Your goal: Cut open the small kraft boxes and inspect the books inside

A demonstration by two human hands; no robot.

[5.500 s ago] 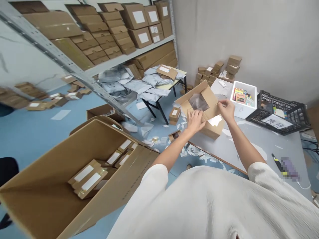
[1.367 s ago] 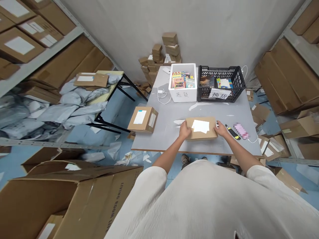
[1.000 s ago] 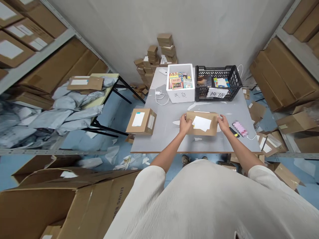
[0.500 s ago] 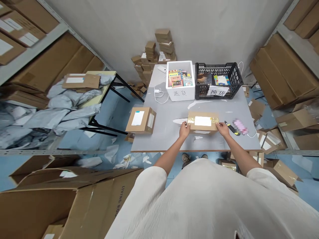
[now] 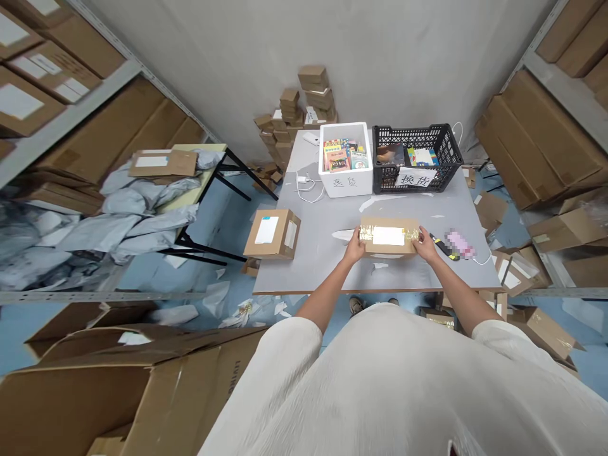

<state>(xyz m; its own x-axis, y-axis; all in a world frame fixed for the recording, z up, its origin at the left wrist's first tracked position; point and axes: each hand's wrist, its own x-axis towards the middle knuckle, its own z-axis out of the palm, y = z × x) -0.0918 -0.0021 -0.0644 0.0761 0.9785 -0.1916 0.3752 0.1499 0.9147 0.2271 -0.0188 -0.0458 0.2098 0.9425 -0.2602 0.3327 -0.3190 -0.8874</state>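
Observation:
A taped cardboard box (image 5: 388,235) with a white label on top is gripped between both hands over the grey table (image 5: 323,272). On its left end, my left hand (image 5: 354,247) is closed round the edge. My right hand (image 5: 425,245) clasps the opposite end, beside strips of shiny yellowish tape. Just right of that hand lie a black and yellow utility knife (image 5: 444,246) and a blurred pink thing (image 5: 459,243). Whether the box rests on the tabletop or is slightly raised, I cannot tell.
Behind the box stand a white foam bin (image 5: 346,183) with books and a black plastic crate (image 5: 418,180). Another labelled carton (image 5: 272,234) sits at the table's left edge. Grey mailing bags (image 5: 114,221) pile up at left, and a large open carton (image 5: 190,392) stands lower left.
The view has shifted slightly, so the scene sits a little lower and to the right. Both hands still hold the box at its ends.

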